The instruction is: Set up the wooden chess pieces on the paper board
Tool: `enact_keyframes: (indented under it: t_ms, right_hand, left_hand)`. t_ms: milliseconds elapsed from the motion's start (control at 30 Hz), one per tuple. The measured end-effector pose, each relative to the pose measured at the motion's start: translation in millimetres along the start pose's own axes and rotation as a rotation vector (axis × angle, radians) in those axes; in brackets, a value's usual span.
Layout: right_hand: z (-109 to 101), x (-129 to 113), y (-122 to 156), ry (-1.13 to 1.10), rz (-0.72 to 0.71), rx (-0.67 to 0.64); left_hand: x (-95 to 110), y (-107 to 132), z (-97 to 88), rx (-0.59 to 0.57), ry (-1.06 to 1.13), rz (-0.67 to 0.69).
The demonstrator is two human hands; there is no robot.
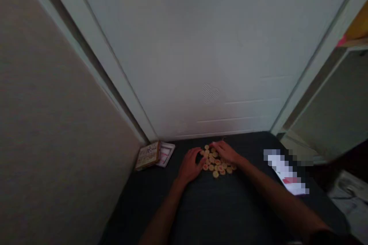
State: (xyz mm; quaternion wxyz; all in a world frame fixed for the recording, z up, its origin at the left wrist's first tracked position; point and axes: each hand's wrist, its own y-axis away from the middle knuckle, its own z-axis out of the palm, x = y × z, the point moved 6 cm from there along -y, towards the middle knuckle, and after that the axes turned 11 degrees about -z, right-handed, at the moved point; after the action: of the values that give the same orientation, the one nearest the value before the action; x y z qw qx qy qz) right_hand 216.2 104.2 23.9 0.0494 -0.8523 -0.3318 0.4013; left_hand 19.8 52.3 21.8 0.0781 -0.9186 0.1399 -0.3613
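Your left hand is arched palm-down at the left edge of the loose pile of round wooden game discs, thumb and fingers apart with a gap of bare table between. Your right hand lies over the pile's back right, palm down, fingers reaching toward the left hand; can't tell whether its fingertips pinch a disc or just rest. So the discs sit between your hands, spilling nearer to you than either set of fingertips; some show red marks, the rest too dim to read. Some discs overlap, so pressing down or sweeping fast would likely make the upper ones slide or flip. The near side has no hand guarding it: pull both hands inward hard and discs could squirt out toward you. A few sit by your right wrist, under or beside the forearm; dragging that arm back might scatter them, and you may not see it. Pushing away from you could jam discs against the white panel beyond your hands. Left of your left hand, a flat wooden box overlaps a pale card; a wide left swing could knock them. Far right of your right hand, a pixelated bright item lies on the dark table, well apart, low risk.
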Motion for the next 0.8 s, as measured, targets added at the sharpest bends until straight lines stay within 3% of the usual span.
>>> enact_keyframes:
  t_ms: [167, 300, 500, 633, 800]
  right_hand:
    - [-10, -8, 15, 0.015, 0.002, 0.032]
    - [-23, -18, 54, 0.054, 0.001, 0.065]
    - [-7, -27, 102, 0.267, -0.031, -0.039]
    - [3, -23, 95, 0.327, -0.071, -0.042]
    - [7, -19, 74, 0.318, -0.139, -0.056]
  left_hand:
    - [-6, -2, -1.2, 0.014, 0.015, -0.035]
    - [-7, -24, -0.7, -0.029, 0.016, -0.035]
    - [14, -57, 19.2, -0.198, -0.029, 0.052]
    - [23, -41, 16.6, -0.273, -0.068, 0.112]
    - [13, -4, 0.3, -0.291, -0.156, 0.12]
